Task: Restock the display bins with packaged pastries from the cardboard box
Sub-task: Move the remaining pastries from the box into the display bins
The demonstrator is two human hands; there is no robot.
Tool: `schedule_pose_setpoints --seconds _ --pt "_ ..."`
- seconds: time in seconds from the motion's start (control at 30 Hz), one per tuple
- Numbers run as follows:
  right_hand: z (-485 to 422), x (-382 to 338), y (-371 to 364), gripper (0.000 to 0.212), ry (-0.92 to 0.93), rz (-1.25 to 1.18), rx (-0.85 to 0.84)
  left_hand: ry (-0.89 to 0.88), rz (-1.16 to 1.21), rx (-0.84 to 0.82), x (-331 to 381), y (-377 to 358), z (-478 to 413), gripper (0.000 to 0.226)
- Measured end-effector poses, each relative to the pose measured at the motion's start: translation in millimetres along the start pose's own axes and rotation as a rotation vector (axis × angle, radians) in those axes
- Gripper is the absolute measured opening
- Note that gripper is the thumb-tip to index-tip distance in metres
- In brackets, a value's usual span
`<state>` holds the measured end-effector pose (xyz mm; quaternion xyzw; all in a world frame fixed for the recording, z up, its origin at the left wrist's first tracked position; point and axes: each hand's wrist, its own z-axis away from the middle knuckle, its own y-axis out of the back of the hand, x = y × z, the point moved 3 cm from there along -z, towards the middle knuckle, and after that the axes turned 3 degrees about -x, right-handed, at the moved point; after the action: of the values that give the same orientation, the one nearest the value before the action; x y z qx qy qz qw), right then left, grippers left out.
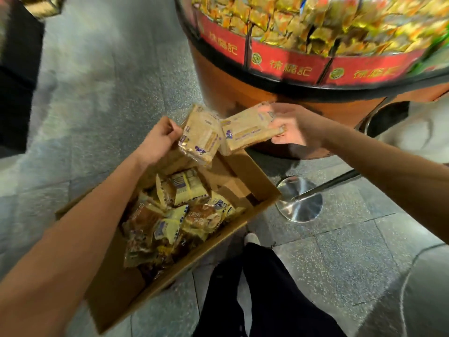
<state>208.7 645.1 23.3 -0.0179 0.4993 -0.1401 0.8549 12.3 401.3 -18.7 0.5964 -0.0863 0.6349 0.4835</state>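
An open cardboard box [255, 176] sits on the floor below me, with several yellow and brown packaged pastries [179, 215] lying inside. My left hand [158, 139] grips a stack of pale pastry packs [200, 137] above the box's far end. My right hand [291, 127] holds another stack of pale packs [247, 128] just to the right, level with the first. The round display bin [286, 62], rimmed in red with gold lettering, stands beyond my hands and is heaped with gold-wrapped sweets [315, 23].
A chrome stanchion base [300, 199] with its tilted pole stands on the grey speckled floor right of the box. My dark trouser legs and a white shoe [251, 238] are beside the box's near side. A dark fixture [17, 76] fills the left edge.
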Motion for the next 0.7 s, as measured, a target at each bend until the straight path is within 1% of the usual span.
schedule_pose_setpoints --seconds 0.07,0.17,0.2,0.4,0.47,0.57,0.7 --pt "29 -12 -13 0.033 0.047 0.063 0.043 -0.031 0.007 -0.027 19 3 15 0.022" --pt "71 -24 -27 0.050 0.103 0.052 0.119 -0.076 0.013 -0.053 50 11 40 0.020" --pt "87 -26 -32 0.052 0.124 0.041 0.146 -0.095 0.015 -0.073 61 12 48 0.019" --pt "190 -15 -38 0.052 0.242 0.073 0.286 -0.289 0.025 -0.186 135 -2 92 0.019" --pt "227 -8 -40 0.052 0.301 0.035 0.325 -0.344 0.032 -0.283 154 -17 104 0.020" --pt "282 8 -37 0.053 0.333 0.067 0.458 -0.423 -0.009 -0.433 184 -48 127 0.035" --pt "354 37 -28 0.047 0.378 0.050 0.609 -0.525 -0.145 -0.500 224 -104 150 0.032"
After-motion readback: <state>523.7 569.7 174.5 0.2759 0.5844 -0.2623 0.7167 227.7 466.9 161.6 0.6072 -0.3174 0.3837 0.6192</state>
